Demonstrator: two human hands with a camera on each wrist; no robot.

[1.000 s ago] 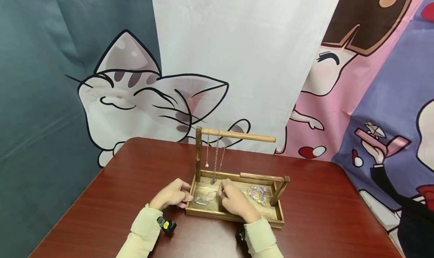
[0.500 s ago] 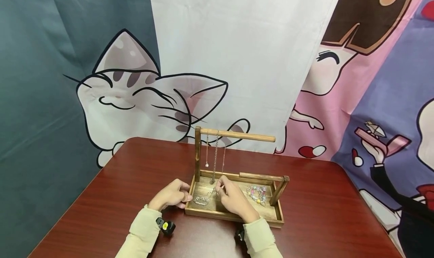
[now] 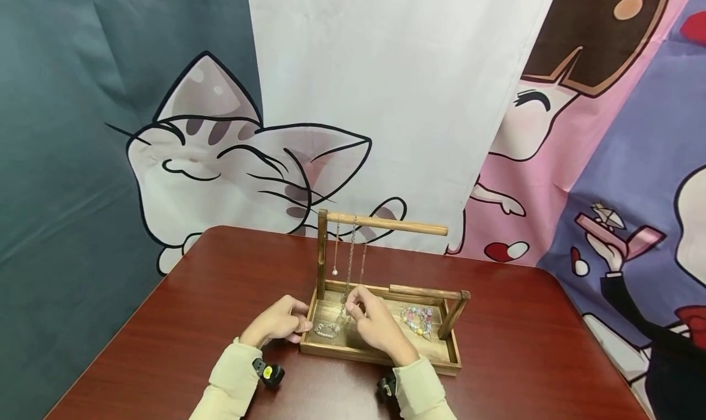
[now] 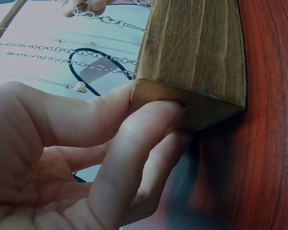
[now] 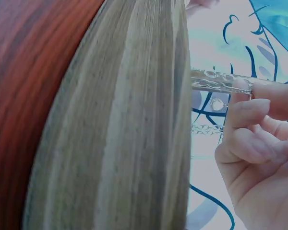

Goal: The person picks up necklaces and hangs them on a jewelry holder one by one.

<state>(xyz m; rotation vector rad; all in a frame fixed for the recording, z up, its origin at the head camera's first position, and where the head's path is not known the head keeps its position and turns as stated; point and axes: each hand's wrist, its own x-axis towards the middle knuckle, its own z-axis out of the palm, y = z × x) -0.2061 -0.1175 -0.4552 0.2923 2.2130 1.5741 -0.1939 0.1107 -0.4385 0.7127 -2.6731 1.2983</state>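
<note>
A wooden jewelry tray [image 3: 353, 351] stands on the table. My left hand [image 3: 280, 319] grips its left end, thumb on the upper edge and fingers underneath in the left wrist view. Above the tray floor, my right hand [image 3: 379, 329] pinches the end of a silver chain [image 5: 223, 86] between thumb and index finger. The chain's lower part hangs toward the tray. A silver bracelet with pale beads [image 3: 326, 331] lies in the left part of the tray. Right of my right hand lies a colorful beaded bracelet [image 3: 417, 322].
An upper wooden bar [image 3: 397, 225] on a left post carries three necklaces, among them a pendant necklace [image 3: 336, 254] and a thicker chain necklace [image 3: 352, 248]. A lower bar [image 3: 421, 292] runs from a right post. Behind the table [image 3: 513, 322] hangs a cartoon-print cloth [image 3: 397, 89].
My right hand has lifted the silver chain from the tray floor and shifted slightly left, so more of it hangs down. My left hand stays at the tray's left end.
</note>
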